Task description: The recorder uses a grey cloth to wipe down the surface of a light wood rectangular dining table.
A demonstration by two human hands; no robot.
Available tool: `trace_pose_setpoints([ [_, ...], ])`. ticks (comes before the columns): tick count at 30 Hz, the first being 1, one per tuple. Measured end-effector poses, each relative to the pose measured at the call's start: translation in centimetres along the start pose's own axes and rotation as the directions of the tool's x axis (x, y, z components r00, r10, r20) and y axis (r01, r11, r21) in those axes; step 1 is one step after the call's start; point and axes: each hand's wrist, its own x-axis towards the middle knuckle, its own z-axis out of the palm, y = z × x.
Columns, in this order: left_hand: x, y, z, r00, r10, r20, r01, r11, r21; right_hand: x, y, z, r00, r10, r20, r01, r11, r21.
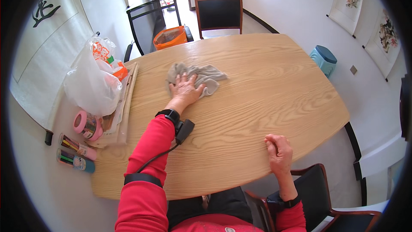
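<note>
A crumpled grey-beige cloth (206, 76) lies on the wood-grain tabletop (244, 103), left of its middle. My left hand (186, 89) presses flat on the cloth's near left part, palm down and fingers spread. The cloth bunches up beyond the fingertips and spreads to the right. Near the table's front right edge is my right hand (279, 153), its fingers curled in. Nothing shows inside it, and it is well apart from the cloth.
Along the table's left side are a white plastic bag (93, 87), papers (124, 116), a pink-lidded jar (87, 125) and two tubes of pens, pink (79, 146) and blue (77, 161). Chairs (219, 14) stand around. An orange-lined bin (170, 38) is beyond the far edge, a blue bin (323, 58) at right.
</note>
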Motion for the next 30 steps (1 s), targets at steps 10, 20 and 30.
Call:
trace_pose_setpoints([
  [10, -16.6, -0.4, -3.1, 0.878, 0.473, -0.071, -0.475, 0.880, -0.013, -0.3, 0.3, 0.0, 0.997, -0.070, -0.027, 0.069, 0.997, -0.046],
  [20, -25.6, -2.7, -6.1, 0.920, 0.374, -0.117, -0.379, 0.774, -0.507, 0.1, -0.8, -0.1, 0.991, -0.056, 0.125, 0.065, 0.995, -0.076],
  [30, -31.0, -4.6, -9.0, 0.935, -0.006, -0.354, -0.223, 0.765, -0.604, 1.3, -13.9, 6.1, 0.754, -0.441, 0.487, 0.477, 0.877, 0.056],
])
